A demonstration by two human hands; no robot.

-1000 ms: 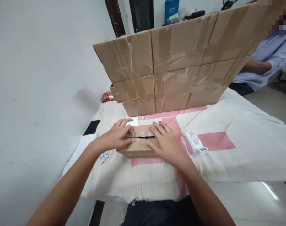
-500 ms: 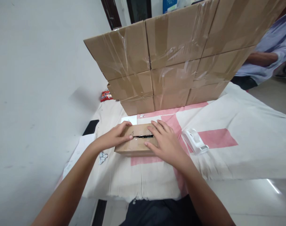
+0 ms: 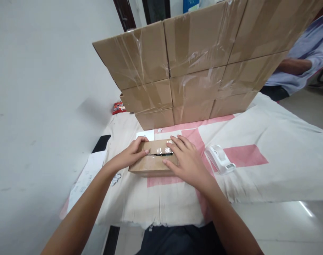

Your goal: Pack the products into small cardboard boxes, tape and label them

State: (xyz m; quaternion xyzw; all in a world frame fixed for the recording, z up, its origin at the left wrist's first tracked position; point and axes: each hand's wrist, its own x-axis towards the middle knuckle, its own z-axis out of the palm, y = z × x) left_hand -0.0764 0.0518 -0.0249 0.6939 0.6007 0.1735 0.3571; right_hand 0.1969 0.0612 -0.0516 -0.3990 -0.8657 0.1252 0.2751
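Note:
A small cardboard box (image 3: 150, 163) lies on the cloth-covered table in front of me. Its two top flaps meet at a dark, narrow slit (image 3: 163, 154), and shiny clear tape shows on the far flap. At the left end my left hand (image 3: 136, 150) grips the box, thumb on top by the slit and fingers over the far edge. My right hand (image 3: 186, 159) holds the right end, its fingers bent over the far flap and its thumb on the near flap. A white tape dispenser (image 3: 220, 159) stands to the right of the box.
A tall wall of taped cardboard boxes (image 3: 195, 60) stands behind. Crumpled foil-like scrap (image 3: 116, 179), a paper sheet (image 3: 88, 173), a black flat object (image 3: 101, 143) and a red packet (image 3: 118, 107) lie leftward. A person's arm (image 3: 295, 66) shows at the right.
The slit between the flaps looks narrower on its left side, and the far flap now catches more light. Both hands keep nearly the same places on the box. The view has shifted slightly.

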